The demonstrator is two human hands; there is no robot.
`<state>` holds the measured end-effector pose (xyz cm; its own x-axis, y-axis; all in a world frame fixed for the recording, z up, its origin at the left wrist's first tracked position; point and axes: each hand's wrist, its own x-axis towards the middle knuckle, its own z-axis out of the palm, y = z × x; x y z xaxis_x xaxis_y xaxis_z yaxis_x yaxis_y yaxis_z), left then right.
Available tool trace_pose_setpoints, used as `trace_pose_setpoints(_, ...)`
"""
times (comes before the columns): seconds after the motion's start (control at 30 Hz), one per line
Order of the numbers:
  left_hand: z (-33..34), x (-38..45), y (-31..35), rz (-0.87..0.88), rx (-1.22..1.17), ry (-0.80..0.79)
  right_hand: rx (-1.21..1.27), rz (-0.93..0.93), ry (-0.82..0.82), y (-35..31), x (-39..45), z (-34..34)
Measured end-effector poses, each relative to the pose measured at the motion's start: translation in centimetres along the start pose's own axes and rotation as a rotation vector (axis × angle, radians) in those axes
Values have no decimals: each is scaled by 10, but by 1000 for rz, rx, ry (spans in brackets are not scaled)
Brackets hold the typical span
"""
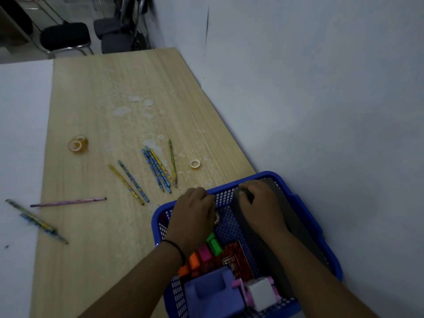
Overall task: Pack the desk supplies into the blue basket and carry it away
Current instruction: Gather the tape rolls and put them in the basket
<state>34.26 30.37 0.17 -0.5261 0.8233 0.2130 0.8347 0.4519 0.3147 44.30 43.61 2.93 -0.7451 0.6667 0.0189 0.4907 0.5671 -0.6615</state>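
1. The wooden desk (110,92) runs away from the viewer along a pale wall; a white sheet (20,138) covers its left part.
2. The blue basket (305,210), a perforated plastic tray, sits at the desk's near right corner, its right side just beside the wall.
3. A long dark grey book-like slab (296,226) lies along the basket's right side, tilted against the wall of the basket. The right hand (259,203) rests on its far end with fingers curled over the top edge, gripping it.
4. The left hand (195,212) is inside the basket's far left corner, knuckles up and fingers curled downward near the far rim. Something small and pale shows at its fingertips, but whether it is held cannot be told. A black band circles that wrist.
5. In the near part of the basket lie a purple tape dispenser (211,292), a pink-and-white object (261,294), a red patterned booklet (236,258) and a row of orange, pink and green highlighters (204,253), all beneath the left forearm.
6. Outside the basket, well left of the hands, a cluster of patterned pencils (158,168) lies on bare wood, with two more pencils (128,182) nearby.
7. A pink pencil (68,202) and further pencils (36,221) lie at the white sheet's edge.
8. A yellow tape roll (78,145) stands far left; a smaller tape roll (195,164) lies just beyond the basket's far rim.
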Motion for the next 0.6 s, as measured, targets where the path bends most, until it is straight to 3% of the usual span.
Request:
trace_pose_setpoints(0.07,-7,4,-22,-22,28,45,-89,-54,10,-10,14,10)
trace_pose_setpoints(0.27,-10,7,-62,-141,-5,-352,-353,-78,-206,-44,66,61)
trace_pose_setpoints(0.6,5,-2,-69,-96,-121,-250,-409,161,-444,-39,136,123)
